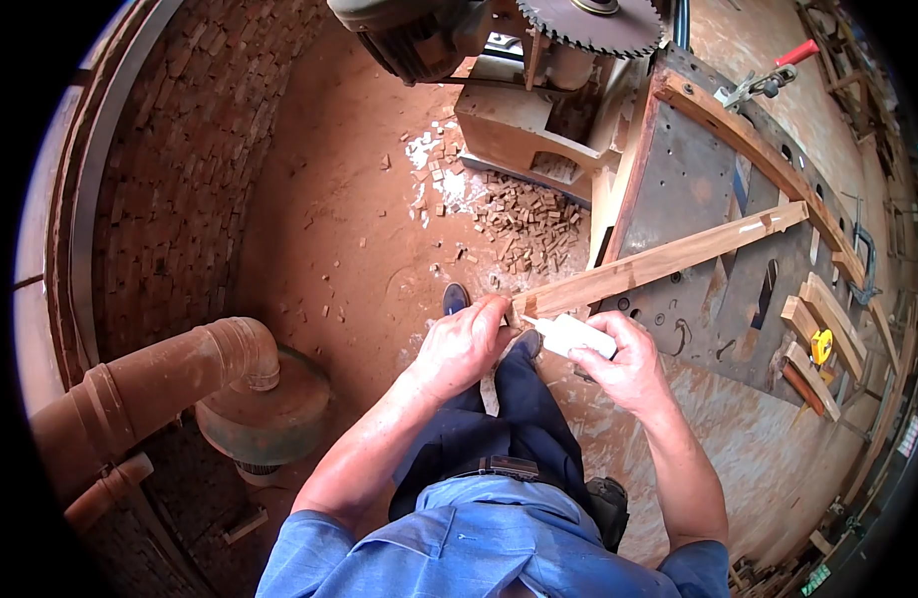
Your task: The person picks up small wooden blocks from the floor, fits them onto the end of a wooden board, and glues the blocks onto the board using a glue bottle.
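Observation:
A long wooden board (668, 258) lies slantwise over the metal tabletop, its near end sticking out past the edge towards me. At that end my left hand (464, 344) is closed, with its fingertips against the wood; their inner side is hidden. My right hand (628, 361) grips a white squeeze bottle (576, 337) lying nearly flat. The bottle's narrow nozzle points left at the board's end, close to my left fingers. Whether the nozzle touches the wood I cannot tell.
A toothed circular saw blade (590, 22) and a motor (411, 40) stand ahead. The metal table (678, 189) bears a red-handled clamp (768, 80), wood strips and a yellow tape measure (821, 346). Offcuts (528, 224) litter the floor. A dusty duct (160, 384) is left, before stacked wood (195, 130).

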Tool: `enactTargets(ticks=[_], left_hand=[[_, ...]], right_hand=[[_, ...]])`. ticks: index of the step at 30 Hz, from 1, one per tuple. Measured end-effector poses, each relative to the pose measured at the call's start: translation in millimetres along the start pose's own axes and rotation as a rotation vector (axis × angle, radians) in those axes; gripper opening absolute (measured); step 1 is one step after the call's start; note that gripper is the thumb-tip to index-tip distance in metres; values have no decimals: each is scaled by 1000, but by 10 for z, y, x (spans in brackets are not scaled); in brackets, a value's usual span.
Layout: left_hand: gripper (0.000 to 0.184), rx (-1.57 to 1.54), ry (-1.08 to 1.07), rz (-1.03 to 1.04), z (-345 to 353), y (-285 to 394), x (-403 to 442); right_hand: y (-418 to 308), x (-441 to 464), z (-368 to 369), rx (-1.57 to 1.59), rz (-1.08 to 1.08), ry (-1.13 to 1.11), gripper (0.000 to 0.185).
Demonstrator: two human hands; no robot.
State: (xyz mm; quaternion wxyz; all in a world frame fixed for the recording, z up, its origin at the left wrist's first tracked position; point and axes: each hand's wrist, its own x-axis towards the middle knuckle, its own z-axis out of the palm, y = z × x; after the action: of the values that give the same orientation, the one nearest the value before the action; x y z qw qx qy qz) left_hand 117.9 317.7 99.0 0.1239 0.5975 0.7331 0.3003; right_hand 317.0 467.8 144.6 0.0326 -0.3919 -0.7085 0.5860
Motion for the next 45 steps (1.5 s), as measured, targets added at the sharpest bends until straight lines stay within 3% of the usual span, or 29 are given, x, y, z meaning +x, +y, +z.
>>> enactTargets(ticks=[45], left_hand=[[43,-8,-26,-4,-38,12,15]], right_hand=[[-107,97,19,-126,-146,51,20]])
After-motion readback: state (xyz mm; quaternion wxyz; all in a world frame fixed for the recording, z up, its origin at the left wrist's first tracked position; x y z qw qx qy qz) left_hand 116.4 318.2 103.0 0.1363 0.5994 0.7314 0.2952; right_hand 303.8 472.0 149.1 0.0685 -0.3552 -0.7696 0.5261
